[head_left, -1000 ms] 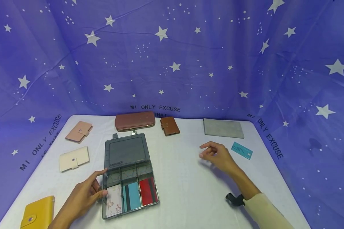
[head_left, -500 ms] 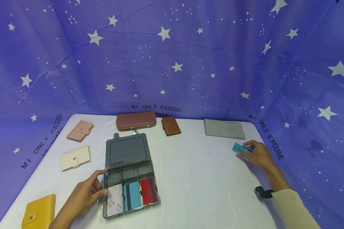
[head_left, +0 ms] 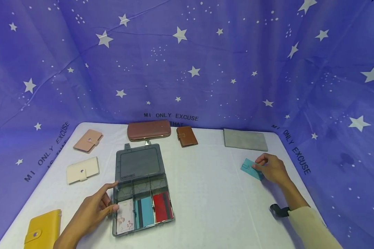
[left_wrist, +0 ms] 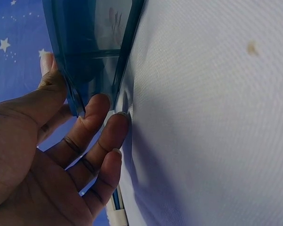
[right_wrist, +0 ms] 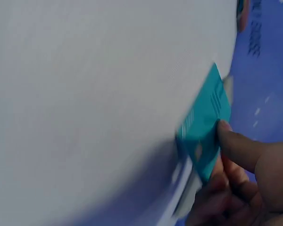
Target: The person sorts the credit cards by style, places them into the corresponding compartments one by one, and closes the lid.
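Observation:
My right hand [head_left: 272, 169] pinches a teal bank-style card [head_left: 247, 167] between thumb and fingers at the right of the table. In the right wrist view the card [right_wrist: 205, 120] is tilted over the white cloth. A translucent grey compartment box [head_left: 140, 162] lies with its lid folded back, left of centre. Its front compartments hold a white floral card [head_left: 125, 219], a teal card with a dark stripe [head_left: 145, 212] and a red card [head_left: 162, 207]. My left hand [head_left: 91, 212] grips the box's left side, thumb at the rim and fingers against the outer wall.
Along the back lie a maroon wallet [head_left: 149, 130], a brown card holder [head_left: 187, 136] and a grey wallet [head_left: 245, 139]. Pink [head_left: 88, 140], cream [head_left: 82, 170] and yellow [head_left: 43, 230] card holders lie on the left. A starry curtain [head_left: 187, 69] surrounds the white-clothed table [head_left: 212, 193].
My right hand reached right to the teal card on the table, took hold of it, and has brought it slightly left. The left hand has stayed at the box.

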Motion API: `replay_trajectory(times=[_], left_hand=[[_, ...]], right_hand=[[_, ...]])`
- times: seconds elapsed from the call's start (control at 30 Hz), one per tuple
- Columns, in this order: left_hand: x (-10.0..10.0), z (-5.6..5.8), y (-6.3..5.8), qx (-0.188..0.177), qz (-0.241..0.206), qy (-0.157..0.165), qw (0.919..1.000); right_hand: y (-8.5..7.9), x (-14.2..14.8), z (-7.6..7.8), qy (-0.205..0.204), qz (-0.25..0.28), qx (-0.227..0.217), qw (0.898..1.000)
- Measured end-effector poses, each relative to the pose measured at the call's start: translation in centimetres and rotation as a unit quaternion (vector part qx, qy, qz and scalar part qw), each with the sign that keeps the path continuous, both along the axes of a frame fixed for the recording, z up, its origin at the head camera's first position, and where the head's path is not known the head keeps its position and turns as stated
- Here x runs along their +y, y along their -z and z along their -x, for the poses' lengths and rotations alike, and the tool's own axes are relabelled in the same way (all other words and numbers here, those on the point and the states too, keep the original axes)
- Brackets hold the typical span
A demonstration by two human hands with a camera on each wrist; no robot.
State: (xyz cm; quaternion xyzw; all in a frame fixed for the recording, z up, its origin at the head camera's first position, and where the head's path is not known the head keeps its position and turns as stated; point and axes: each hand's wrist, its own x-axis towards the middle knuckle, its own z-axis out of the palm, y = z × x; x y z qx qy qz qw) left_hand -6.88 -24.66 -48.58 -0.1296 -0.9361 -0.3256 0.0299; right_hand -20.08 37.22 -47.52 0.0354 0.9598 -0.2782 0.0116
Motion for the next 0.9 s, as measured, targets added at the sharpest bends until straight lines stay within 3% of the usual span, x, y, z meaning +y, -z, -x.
replay_trajectory(times=[0.1,0.27,0.57,0.7,0.9], left_hand=[[0.0,0.0,0.0,0.009,0.001,0.001,1.0],[0.1,0.0,0.0,0.014,-0.001,0.001,0.9999],[0.2,0.1,0.0,0.017,-0.001,0.005,0.9998],[0.3,0.1,0.0,0.012,0.0,0.006,0.9999],[0.2,-0.1,-0.1,0.007,0.008,-0.002,0.9999]], right_hand=[[-0.3,-2.2,-0.2,-0.044,0.026,0.015,0.999],[-1.0,-6.8,-1.1,-0.111,0.127,-0.012,0.986],[-2.0,-15.8,-4.0,-0.224,0.268,-0.072,0.934],[-2.2,-19.8,-5.4,-0.26,0.309,-0.094,0.91],[-1.8,-25.6,-7.0,-0.298,0.346,-0.122,0.881]])
